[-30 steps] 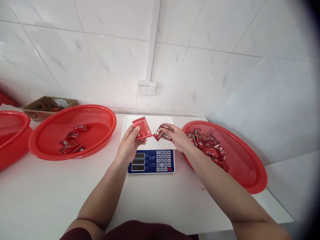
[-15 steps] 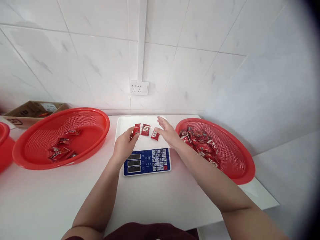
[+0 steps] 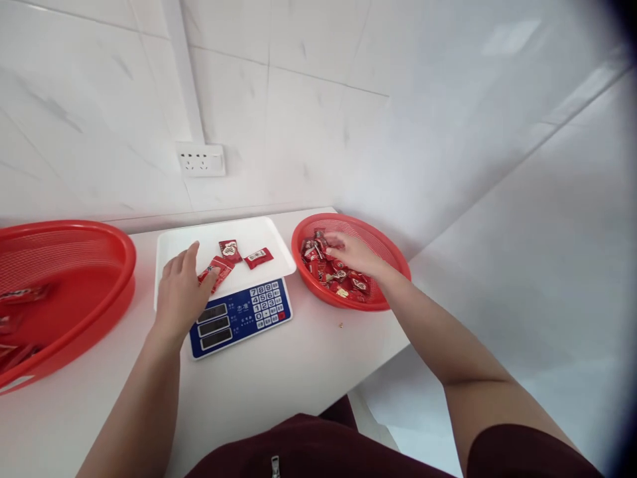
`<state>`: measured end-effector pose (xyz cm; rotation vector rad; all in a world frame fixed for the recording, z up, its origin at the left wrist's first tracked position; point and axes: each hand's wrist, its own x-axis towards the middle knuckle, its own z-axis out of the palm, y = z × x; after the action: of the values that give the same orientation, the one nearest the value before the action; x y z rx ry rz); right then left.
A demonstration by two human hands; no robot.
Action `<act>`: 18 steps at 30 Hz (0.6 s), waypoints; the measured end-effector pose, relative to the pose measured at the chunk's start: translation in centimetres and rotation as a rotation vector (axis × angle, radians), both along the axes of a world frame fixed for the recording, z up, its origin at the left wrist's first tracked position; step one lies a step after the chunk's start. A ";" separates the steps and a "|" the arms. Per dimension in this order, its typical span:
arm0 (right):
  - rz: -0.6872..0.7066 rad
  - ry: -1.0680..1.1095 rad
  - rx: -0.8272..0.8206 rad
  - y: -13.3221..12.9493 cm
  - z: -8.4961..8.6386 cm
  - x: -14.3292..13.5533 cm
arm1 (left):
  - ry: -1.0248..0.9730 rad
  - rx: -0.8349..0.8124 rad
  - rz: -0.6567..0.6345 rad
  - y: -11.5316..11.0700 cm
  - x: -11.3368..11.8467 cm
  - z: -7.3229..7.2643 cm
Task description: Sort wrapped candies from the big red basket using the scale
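A scale with a white tray point(image 3: 263, 230) and a blue keypad panel point(image 3: 242, 307) stands on the table. Several red packets lie on the tray, among them one with a round white print point(image 3: 229, 250) and one at the right point(image 3: 258, 257). My left hand point(image 3: 182, 287) is over the tray's left part, fingers apart, its thumb beside a red packet point(image 3: 219, 271). Inside the right red basket point(image 3: 318, 289), my right hand point(image 3: 354, 253) reaches over a pile of red packets point(image 3: 338, 272); its fingertips are blurred, and whether they grip a packet is unclear.
At the left edge stands a larger red basket point(image 3: 112, 302) with a few red packets in it. A socket point(image 3: 202, 160) is on the tiled wall behind the scale. A tiny scrap point(image 3: 341, 325) lies on the table in front of the right basket.
The view has turned to the right. My right hand has moved from the scale tray into the right basket. My left hand has let go of its red packet, which now lies on the tray.
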<state>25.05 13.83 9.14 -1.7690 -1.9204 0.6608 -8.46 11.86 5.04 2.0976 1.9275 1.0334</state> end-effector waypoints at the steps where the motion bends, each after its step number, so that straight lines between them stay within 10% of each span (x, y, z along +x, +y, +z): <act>1: 0.041 -0.065 -0.090 -0.1 -0.5 0.9 | 0.010 0.012 -0.018 0.0 0.1 0.1; 10: 0.059 -0.207 -0.332 2.6 -5.7 1.1 | -0.077 -0.041 -0.135 -1.5 1.6 1.2; 18: -0.006 -0.109 -0.425 2.2 -5.6 2.1 | -0.164 -0.042 -0.132 -2.0 1.2 2.0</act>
<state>27.14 16.06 3.52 -2.0983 -1.9493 1.0521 -7.21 9.81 7.08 2.0175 1.6971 1.0892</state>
